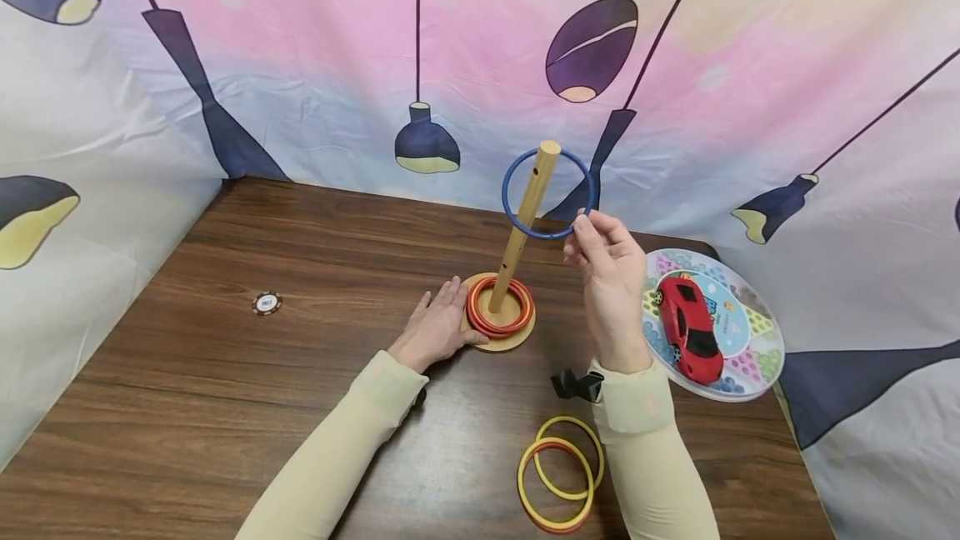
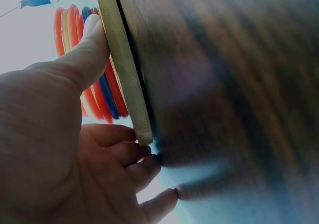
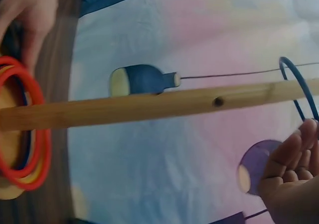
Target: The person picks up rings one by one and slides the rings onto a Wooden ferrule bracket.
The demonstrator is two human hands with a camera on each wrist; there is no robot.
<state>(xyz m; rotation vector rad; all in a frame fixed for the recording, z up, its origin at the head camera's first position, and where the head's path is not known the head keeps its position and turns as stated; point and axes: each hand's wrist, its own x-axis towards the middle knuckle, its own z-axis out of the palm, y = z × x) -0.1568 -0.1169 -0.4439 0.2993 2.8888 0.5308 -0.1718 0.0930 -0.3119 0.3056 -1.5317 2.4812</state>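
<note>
Holding a blue ring [image 1: 506, 192] around the top of a wooden post [image 1: 515, 250]

So the right hand [image 1: 611, 282] has the ring pinched between thumb and fingers, clamped on its near edge. The post's upper end pokes through the ring, which is way above the base. Left hand [image 1: 435, 330] isn't clamped: fingers and thumb are apart, touching the edge of the round base [image 1: 510, 344]. The left wrist view has some fingertips against the table [image 1: 187, 398] too.

Down on the base there's a bunch of stacked rings [image 1: 472, 307], red, yellow and blue, circling the post. A couple of loose rings [image 1: 521, 482], mostly yellow, overlap near the right forearm. Off to the right, a red toy car [image 1: 692, 330] sits on a round patterned box [image 1: 759, 373]. Poker chip [image 1: 266, 302] on the left.
</note>
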